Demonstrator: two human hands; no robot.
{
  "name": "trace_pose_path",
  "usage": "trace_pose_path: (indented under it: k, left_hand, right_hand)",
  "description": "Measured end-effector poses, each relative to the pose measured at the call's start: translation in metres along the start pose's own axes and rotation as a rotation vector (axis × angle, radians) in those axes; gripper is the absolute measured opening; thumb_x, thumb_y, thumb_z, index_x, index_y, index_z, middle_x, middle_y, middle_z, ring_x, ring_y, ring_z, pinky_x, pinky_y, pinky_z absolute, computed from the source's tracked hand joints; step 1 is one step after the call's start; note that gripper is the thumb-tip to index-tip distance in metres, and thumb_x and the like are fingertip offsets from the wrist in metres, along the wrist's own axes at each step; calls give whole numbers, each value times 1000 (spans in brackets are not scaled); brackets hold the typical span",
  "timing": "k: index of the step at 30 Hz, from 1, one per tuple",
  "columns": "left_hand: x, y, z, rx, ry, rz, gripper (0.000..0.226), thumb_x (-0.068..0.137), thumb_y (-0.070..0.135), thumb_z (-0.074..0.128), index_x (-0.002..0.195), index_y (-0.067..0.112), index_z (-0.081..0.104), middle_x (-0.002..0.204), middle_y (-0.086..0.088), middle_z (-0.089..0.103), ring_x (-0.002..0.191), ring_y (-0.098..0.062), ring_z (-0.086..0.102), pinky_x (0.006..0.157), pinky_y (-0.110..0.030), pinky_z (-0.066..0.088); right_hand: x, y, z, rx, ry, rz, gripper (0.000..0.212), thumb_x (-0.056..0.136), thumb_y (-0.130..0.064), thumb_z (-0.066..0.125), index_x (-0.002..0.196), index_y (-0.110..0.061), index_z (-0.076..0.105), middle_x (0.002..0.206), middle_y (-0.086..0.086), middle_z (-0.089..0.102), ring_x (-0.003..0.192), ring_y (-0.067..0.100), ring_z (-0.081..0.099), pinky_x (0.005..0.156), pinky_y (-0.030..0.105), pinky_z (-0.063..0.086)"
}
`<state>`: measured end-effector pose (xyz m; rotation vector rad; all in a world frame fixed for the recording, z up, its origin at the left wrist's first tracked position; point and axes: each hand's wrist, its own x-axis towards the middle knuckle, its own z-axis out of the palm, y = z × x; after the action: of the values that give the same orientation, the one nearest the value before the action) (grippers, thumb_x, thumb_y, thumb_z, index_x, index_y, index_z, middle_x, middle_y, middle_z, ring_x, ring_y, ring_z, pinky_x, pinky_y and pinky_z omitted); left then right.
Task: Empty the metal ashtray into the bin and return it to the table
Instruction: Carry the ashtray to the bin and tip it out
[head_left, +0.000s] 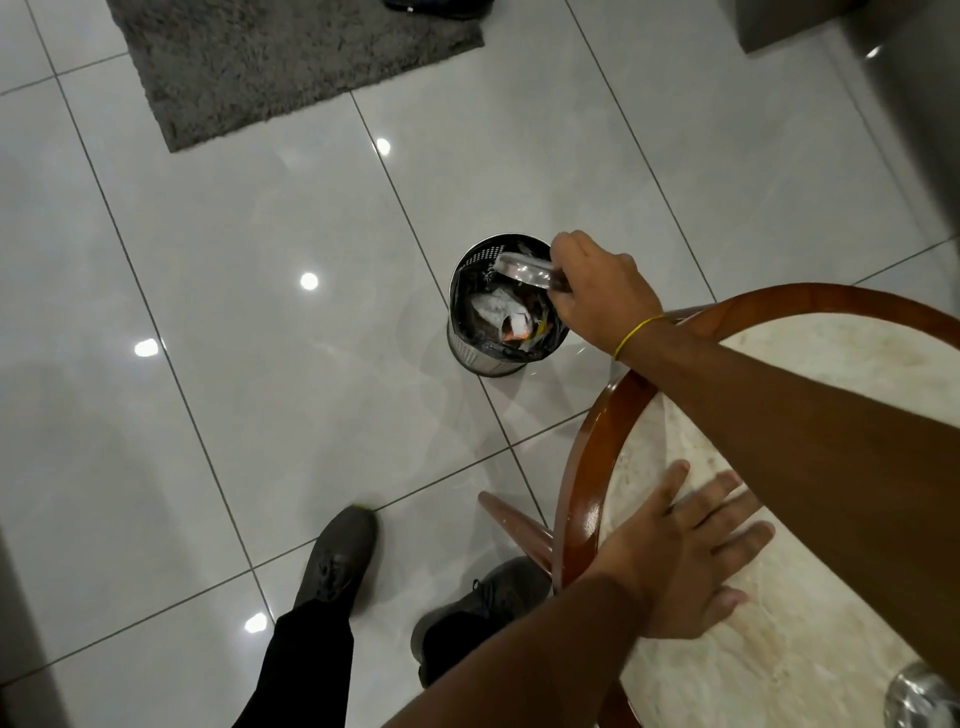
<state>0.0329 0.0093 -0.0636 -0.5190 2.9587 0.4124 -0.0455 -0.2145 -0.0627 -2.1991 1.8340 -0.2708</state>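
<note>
My right hand (597, 291) grips a shiny metal ashtray (522, 269), tilted over the open top of a small perforated metal bin (467, 353) on the tiled floor. Crumpled paper and scraps lie inside the bin's black liner. My left hand (685, 551) rests flat, fingers spread, on the pale marble top of a round table (576, 467) with a reddish wooden rim. A yellow band circles my right wrist.
A grey shaggy rug (291, 62) lies on the floor at the top left. My two dark shoes (337, 556) stand by the table's wooden leg (514, 525). A shiny metal object (919, 699) sits at the table's lower right, partly cut off.
</note>
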Motion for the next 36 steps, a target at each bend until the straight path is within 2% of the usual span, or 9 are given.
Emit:
trace_pose_path:
  k: [7, 11, 15, 20, 25, 27, 29, 33, 36]
  left_hand:
    - [-1, 0, -3, 5, 18, 1, 71, 109, 65, 36, 168, 25, 37, 177, -6, 32, 165, -30, 23, 134, -62, 3]
    - [-2, 0, -4, 33, -12, 5, 74, 108, 66, 36, 169, 24, 34, 178, -6, 31, 166, -31, 21, 130, -63, -12]
    - [-2, 1, -2, 19, -29, 3, 75, 107, 68, 35, 169, 25, 34, 178, -5, 30, 166, -29, 21, 133, -62, 0]
    - [0, 1, -2, 12, -16, -1, 76, 107, 69, 34, 170, 25, 32, 179, -5, 28, 167, -29, 19, 133, -62, 1]
    - [-1, -1, -5, 43, -32, 18, 74, 108, 68, 36, 168, 25, 35, 178, -6, 31, 166, -29, 20, 129, -63, -16]
    - [-3, -2, -6, 55, -25, 8, 74, 108, 68, 35, 168, 25, 37, 177, -5, 33, 165, -29, 22, 133, -62, -5]
    - [-3, -2, -5, 40, -27, 26, 75, 107, 69, 35, 168, 26, 36, 176, -4, 34, 164, -28, 24, 134, -61, 5]
    - [-2, -2, -8, 26, -36, 27, 75, 107, 69, 34, 168, 26, 37, 176, -4, 34, 164, -28, 24, 134, -61, 6]
    - [-2, -1, -7, 22, -40, 5, 74, 107, 69, 35, 167, 26, 38, 176, -4, 34, 164, -28, 24, 134, -61, 6]
  right_hand:
    - [0, -2, 3, 4, 22, -20, 21, 82, -4, 64, 101, -2, 56, 95, 18, 59, 65, 40, 52, 58, 37, 38]
    - [1, -4, 5, -2, 25, -26, 23, 82, -4, 65, 103, -2, 56, 97, 18, 59, 64, 42, 54, 59, 38, 41]
    - [4, -5, 4, 6, 34, -20, 21, 83, -5, 64, 102, -3, 55, 97, 18, 58, 63, 39, 51, 60, 43, 46]
    - [5, -4, 3, -2, 39, -38, 20, 84, -4, 64, 102, -1, 55, 96, 19, 58, 62, 39, 50, 59, 42, 46]
    - [4, -3, 3, -3, 43, -103, 25, 81, -4, 68, 102, -2, 55, 95, 20, 59, 56, 30, 43, 52, 37, 42]
    - [5, -2, 6, -5, 5, -98, 29, 81, -4, 68, 104, -6, 51, 95, 18, 57, 55, 27, 39, 51, 38, 44]
    - [4, 1, 6, -14, -10, -82, 29, 81, -3, 67, 106, -6, 52, 97, 17, 57, 55, 33, 46, 51, 40, 46]
    - [2, -2, 6, -8, -19, -83, 26, 83, -3, 67, 105, -2, 55, 98, 19, 58, 57, 38, 51, 53, 36, 38]
    - [2, -2, 7, 7, -5, -74, 27, 81, -1, 66, 106, -2, 55, 98, 19, 58, 57, 34, 46, 54, 41, 46]
